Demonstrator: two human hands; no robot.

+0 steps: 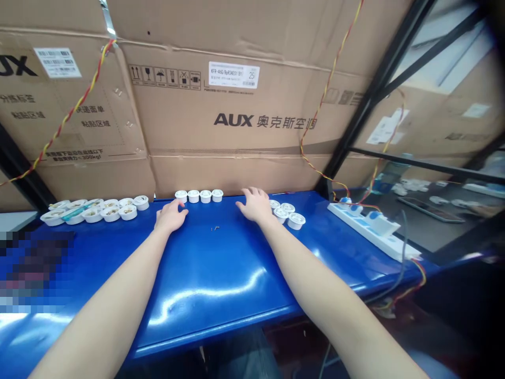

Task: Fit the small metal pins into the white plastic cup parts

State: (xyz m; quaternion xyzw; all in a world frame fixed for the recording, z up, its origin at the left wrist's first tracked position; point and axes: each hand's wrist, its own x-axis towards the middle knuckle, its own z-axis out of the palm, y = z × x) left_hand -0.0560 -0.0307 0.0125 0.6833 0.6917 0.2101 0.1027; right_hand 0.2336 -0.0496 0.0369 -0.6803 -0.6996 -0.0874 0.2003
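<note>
Both bare hands were observed over a blue table point(205, 284), well apart from each other. The left hand point(170, 217) had its thumb standing away from slightly bent fingers. At its one o'clock stood a row of four small white cups point(193, 196), set against the cardboard boxes point(236, 142). The nearest cup was just beyond the fingertips; contact could not be determined.

The right hand point(254, 204) was palm down with fingers spread. At its three to four o'clock stood a cluster of white tubs point(296, 221), partly hidden by the hand; whether it touched them could not be established.

Tiny metal pieces point(216, 228) lay between the hands, between three and four o'clock from the left one. At that hand's nine o'clock, a larger group of white containers point(112, 212) stood close together, several with small brownish contents. A teal object point(77, 210) lay across some of them. A white power strip point(369, 231) with plugs inserted lay at four o'clock from the right hand, by the table's edge.
</note>
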